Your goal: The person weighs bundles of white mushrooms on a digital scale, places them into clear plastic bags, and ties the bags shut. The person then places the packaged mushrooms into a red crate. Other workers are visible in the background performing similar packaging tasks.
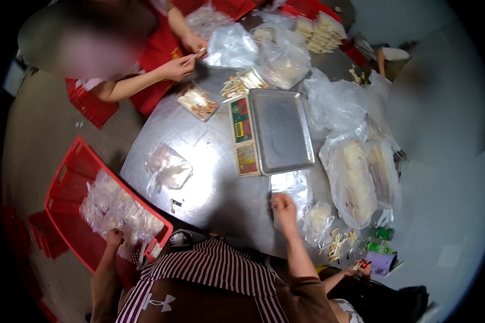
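Note:
My left hand (115, 238) is over the near side of a red plastic crate (64, 226), beside clear bags (117, 202) with pale contents. Its fingers are curled, and whether they hold a bag is unclear. My right hand (284, 204) rests its fingertips at a stack of flat clear plastic bags (295, 183), just below the scale's metal tray (283, 131); the grip is blurred. A small knotted bag (319, 216) of pale food lies right of that hand. Another filled clear bag (170, 167) lies on the steel table (222, 202), left of the scale.
A co-worker in a red apron (155, 68) handles thin pale sticks across the table, near a small tray of sticks (198, 101). Large filled bags (351, 181) lie at right, near loose stems (339, 242), a purple mug (380, 262) and another person's hands (361, 268).

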Demonstrator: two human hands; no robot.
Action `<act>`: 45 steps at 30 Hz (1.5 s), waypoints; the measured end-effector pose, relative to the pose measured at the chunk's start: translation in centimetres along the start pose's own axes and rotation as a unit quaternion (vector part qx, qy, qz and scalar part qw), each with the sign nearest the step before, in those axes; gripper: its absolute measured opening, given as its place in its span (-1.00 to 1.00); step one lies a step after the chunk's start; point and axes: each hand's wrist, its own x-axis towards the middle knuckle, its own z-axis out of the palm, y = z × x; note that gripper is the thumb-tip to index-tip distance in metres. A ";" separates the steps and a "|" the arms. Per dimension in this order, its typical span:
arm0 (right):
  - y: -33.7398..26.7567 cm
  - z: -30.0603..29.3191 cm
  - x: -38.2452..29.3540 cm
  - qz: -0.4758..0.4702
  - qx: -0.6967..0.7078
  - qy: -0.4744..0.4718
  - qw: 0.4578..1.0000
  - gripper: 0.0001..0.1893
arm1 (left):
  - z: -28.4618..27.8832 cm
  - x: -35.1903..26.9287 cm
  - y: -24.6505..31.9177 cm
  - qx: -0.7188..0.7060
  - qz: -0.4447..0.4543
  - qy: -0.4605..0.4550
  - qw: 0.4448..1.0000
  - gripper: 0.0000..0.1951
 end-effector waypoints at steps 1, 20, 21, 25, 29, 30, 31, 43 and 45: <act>-0.5 -2.9 2.1 -0.016 -0.013 0.050 0.999 -0.79 | -0.5 0.1 0.5 -0.074 0.003 0.081 0.994 -0.85; 0.3 -22.0 15.6 -0.103 0.166 0.432 0.880 -0.83 | 5.1 -10.0 32.6 -0.014 0.438 0.174 0.882 -0.90; -0.3 -21.6 13.9 -0.132 0.163 0.450 0.868 -0.83 | 5.4 -10.1 32.8 -0.021 0.424 0.166 0.890 -0.90; -0.6 -20.6 9.8 -0.158 0.127 0.427 0.881 -0.86 | 6.6 -9.6 33.2 -0.033 0.408 0.146 0.901 -0.91; -3.5 -17.1 6.5 -0.184 0.138 0.355 0.906 -0.90 | 8.2 -11.5 36.3 -0.097 0.377 0.055 0.920 -0.92; -3.9 -16.1 6.1 -0.191 0.138 0.333 0.913 -0.90 | 8.5 -10.7 36.0 -0.069 0.425 0.064 0.900 -0.90; -4.4 -15.1 5.6 -0.177 0.143 0.308 0.924 -0.91 | 8.9 -10.4 36.2 -0.039 0.471 0.070 0.879 -0.88; -4.9 -8.7 1.9 -0.163 -0.007 0.220 0.962 -0.93 | 12.4 -12.9 36.5 -0.174 0.373 -0.173 0.895 -0.88; -7.0 -6.0 -0.4 -0.176 -0.032 0.136 0.974 -0.92 | 12.4 -14.5 37.1 -0.200 0.273 -0.264 0.903 -0.79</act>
